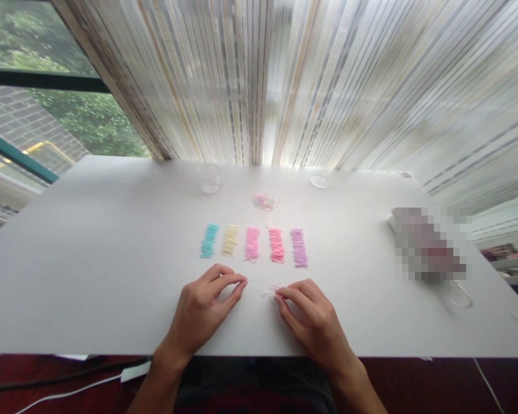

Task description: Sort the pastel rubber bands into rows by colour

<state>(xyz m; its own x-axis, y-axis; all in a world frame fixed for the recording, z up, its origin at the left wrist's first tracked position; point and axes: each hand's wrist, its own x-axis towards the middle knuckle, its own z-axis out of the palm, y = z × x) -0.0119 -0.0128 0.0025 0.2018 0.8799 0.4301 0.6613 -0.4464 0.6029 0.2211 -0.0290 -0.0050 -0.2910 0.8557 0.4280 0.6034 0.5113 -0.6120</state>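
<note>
My left hand [211,302] is pinched just above the white table, thumb against forefinger. A faint, pale thin strand shows at its fingertips, too small to name. My right hand [311,316] is also closed in a pinch, touching thin pale purple rubber bands [275,287] whose loops stick out to the left. Beyond the hands lie side-by-side columns of small rubber bands: turquoise [209,241], pale yellow [230,240], pink [252,244], coral pink [277,245] and purple [299,248]. Farther back sits a loose mixed pile of rubber bands [265,202].
A clear plastic tub [210,179] stands at the back left of the white table [112,259], and a clear round lid [320,181] lies at the back right. On the right is a blurred-out pouch-like item [427,244] with a white loop. A striped curtain [259,80] hangs behind.
</note>
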